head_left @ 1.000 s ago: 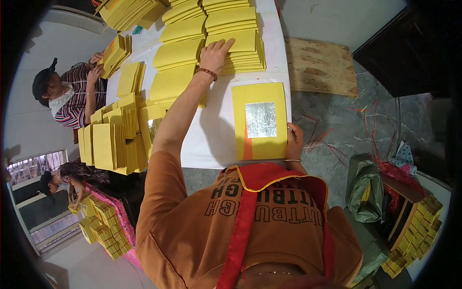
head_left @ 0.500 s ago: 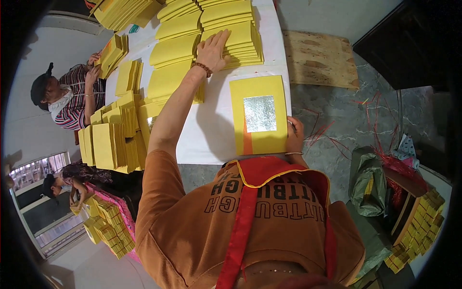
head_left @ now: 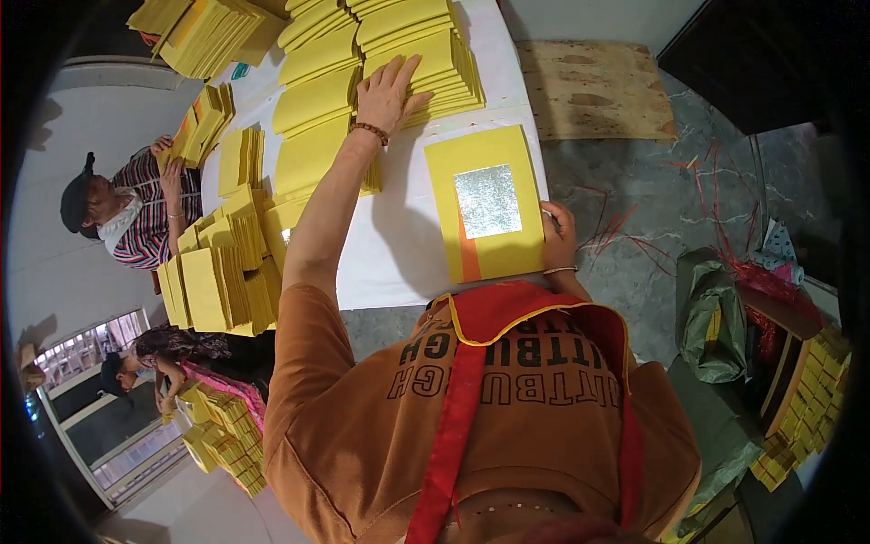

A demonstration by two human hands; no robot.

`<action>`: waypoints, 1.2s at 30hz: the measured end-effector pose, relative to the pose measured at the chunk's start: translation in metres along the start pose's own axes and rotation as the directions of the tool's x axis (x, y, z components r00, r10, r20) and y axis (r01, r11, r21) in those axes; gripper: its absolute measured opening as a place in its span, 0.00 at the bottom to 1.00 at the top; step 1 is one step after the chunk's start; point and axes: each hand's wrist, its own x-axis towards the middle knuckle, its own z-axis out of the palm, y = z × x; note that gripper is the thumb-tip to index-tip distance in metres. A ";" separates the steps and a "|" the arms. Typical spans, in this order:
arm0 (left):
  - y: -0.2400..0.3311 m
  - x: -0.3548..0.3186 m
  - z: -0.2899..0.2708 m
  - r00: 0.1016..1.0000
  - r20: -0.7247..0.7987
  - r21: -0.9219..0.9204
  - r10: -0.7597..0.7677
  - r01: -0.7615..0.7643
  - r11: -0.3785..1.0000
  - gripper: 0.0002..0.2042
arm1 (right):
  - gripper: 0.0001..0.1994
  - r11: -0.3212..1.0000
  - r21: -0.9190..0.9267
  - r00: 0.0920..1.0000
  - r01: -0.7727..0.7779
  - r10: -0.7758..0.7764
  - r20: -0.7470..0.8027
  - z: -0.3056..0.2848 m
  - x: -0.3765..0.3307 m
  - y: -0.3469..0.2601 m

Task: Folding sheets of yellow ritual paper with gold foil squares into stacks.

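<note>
The fingers [head_left: 410,74] of my left hand [head_left: 390,95] are spread flat on a fanned stack of yellow sheets [head_left: 426,41] at the far edge of the surface [head_left: 399,245], arm stretched out across the white top; the flat palm seems meant to keep the fan from sliding. The fingers of my right hand [head_left: 557,238] curl on the right edge of the yellow sheet with a silver foil square [head_left: 487,213], which lies flat at the near right corner of the surface, just before my chest. I judge that hand steadies it by the edge; whether it pinches the sheet or only presses on it I cannot tell.

Head view, the rest: more rows of yellow sheets [head_left: 313,109] run along the left of my arm, and upright bundles [head_left: 222,281] crowd the near left edge. A person in a striped shirt [head_left: 145,218] handles sheets at the left side. Beyond the right edge lie a wooden board [head_left: 594,86] on the floor, red strings [head_left: 634,245] and a green bag [head_left: 711,317]. Nothing lies between my two hands but bare surface.
</note>
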 end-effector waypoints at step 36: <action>0.011 0.008 -0.014 0.915 0.042 0.244 0.400 -0.398 0.884 0.21 | 0.10 0.999 0.029 0.999 -0.041 0.041 -0.005 -0.001 -0.002 0.003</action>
